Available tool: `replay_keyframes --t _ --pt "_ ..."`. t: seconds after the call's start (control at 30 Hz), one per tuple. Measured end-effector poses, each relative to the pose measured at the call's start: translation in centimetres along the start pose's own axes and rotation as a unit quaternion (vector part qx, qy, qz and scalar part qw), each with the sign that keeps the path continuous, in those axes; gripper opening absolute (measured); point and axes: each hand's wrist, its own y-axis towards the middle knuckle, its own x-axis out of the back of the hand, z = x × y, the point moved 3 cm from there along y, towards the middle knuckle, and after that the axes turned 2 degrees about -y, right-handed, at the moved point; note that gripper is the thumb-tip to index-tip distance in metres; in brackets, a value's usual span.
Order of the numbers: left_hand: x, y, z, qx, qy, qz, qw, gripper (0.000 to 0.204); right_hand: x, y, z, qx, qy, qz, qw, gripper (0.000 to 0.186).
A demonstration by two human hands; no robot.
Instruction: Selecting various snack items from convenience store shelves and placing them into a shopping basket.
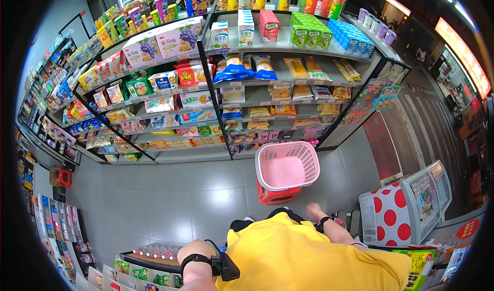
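My right hand (313,211), with a black strap at its wrist, hangs low beside my yellow shirt (314,255). It looks small and rounded from above, and its fingers cannot be made out. Nearest to it, and apart from it, a pink plastic basket (286,173) with slotted sides and a white rim sits on a red stool (278,195). My left hand (198,248) is at my other side, above a tray of bottles (159,252). A black device (225,267) is strapped at that wrist. The left fingers are hidden, and nothing shows in either hand.
Ahead stand shelves (221,131) of packaged snacks, topped with milk cartons (309,33) and chip canisters. A red-dotted freezer (389,214) is at the right. Packet bins (110,273) lie at the lower left. Grey tiled floor (154,198) runs between, with a red mat (381,144) near the entrance.
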Motion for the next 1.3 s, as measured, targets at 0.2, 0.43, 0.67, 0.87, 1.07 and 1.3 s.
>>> replay_keyframes --t 0.2,0.43,0.67,0.87,1.07,1.3 --pt "-0.8 -0.4 -0.2 0.061 0.010 0.063 0.996 0.068 0.3 -0.4 -0.7 0.009 0.014 -0.014 1.000 0.019" --pt "-1.1 -1.4 2.1 0.184 -0.172 0.076 0.965 0.052 -0.1 -0.5 0.0 0.026 0.057 -0.011 0.998 0.014" --pt "-1.5 -2.8 3.5 0.148 -0.262 -0.015 0.953 0.038 1.0 -2.2 -2.3 0.024 0.119 -0.059 0.991 0.019" --pt "-0.8 -3.6 3.7 0.104 -0.281 -0.090 0.950 0.030 1.3 -2.7 -5.2 0.005 0.127 -0.063 0.990 0.021" --pt "-0.7 -3.1 3.2 0.067 -0.266 -0.155 0.949 0.029 0.5 -1.3 -6.1 -0.005 0.116 -0.027 0.993 0.019" --pt "-1.1 -2.7 4.9 0.325 -0.107 -0.023 0.940 0.044 -0.1 -2.9 -2.8 0.018 0.143 -0.050 0.988 0.016"
